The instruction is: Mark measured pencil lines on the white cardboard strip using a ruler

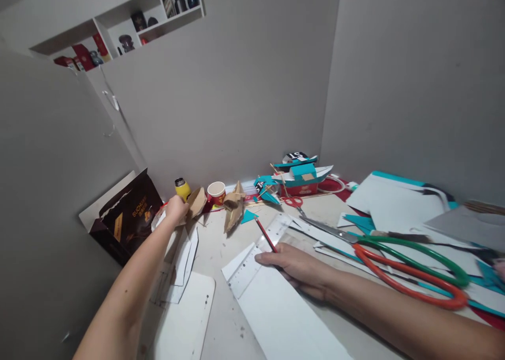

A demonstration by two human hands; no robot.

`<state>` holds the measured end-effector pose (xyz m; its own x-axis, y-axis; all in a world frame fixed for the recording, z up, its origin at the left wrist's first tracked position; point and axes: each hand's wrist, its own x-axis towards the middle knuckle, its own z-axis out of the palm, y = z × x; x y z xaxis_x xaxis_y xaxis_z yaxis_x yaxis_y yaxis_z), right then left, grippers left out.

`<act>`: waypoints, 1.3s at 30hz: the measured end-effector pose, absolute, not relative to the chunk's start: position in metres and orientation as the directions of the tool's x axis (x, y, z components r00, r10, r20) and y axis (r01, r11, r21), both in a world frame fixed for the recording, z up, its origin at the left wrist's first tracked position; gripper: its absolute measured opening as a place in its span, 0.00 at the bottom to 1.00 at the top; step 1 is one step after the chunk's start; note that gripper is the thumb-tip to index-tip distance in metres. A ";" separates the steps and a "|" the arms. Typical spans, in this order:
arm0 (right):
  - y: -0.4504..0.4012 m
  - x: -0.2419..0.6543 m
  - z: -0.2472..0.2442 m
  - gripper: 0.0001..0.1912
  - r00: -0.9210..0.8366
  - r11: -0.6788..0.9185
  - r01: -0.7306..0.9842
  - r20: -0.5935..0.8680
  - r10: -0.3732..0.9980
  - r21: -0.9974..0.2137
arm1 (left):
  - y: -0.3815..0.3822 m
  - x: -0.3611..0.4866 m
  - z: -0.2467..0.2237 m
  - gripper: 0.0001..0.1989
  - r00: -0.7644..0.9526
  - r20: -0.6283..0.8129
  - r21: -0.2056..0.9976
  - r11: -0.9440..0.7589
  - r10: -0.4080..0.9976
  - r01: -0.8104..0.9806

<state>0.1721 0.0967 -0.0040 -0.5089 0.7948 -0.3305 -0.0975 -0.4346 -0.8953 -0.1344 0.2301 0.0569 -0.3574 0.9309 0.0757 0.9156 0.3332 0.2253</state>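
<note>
My right hand (290,262) is closed around a red and black pencil (266,235). Its tip points up and to the left. Under that hand a clear ruler (246,265) lies across the upper end of a white sheet (276,307), and the fingers rest at the ruler. My left hand (176,210) reaches to the far left of the table, beside a yellow bottle (182,189) and a brown cardboard boat shape (196,202). Its fingers are mostly hidden, so what it touches cannot be made out.
Large scissors with green and orange handles (410,268) lie at right among white and teal offcuts. A dark box (130,218) stands at left. Along the back are a paper cup (216,192), another cardboard boat (234,208), small red scissors (294,202) and teal boat models (302,175).
</note>
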 end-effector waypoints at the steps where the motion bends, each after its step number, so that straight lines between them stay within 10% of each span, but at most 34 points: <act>1: 0.097 0.172 -0.004 0.13 -0.510 -0.439 -0.066 -0.347 0.787 -0.896 | 0.229 -0.137 0.057 0.18 -0.354 0.090 0.238 0.325 0.931 0.915; 27: 0.107 0.187 0.022 0.18 -0.347 -0.085 0.475 -0.276 0.896 -0.876 | 0.138 -0.090 0.062 0.15 -0.255 0.478 0.706 -0.195 0.840 0.681; 39: 0.111 0.205 0.057 0.23 -0.131 0.172 0.026 0.167 0.977 -0.985 | 0.112 -0.036 0.064 0.06 -0.095 0.607 0.674 -0.447 0.789 0.589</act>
<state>0.2052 0.1106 0.0570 -0.1310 0.9773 0.1668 0.0263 0.1716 -0.9848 -0.0357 0.1117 0.0641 -0.0952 0.7894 0.6065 0.5889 -0.4465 0.6736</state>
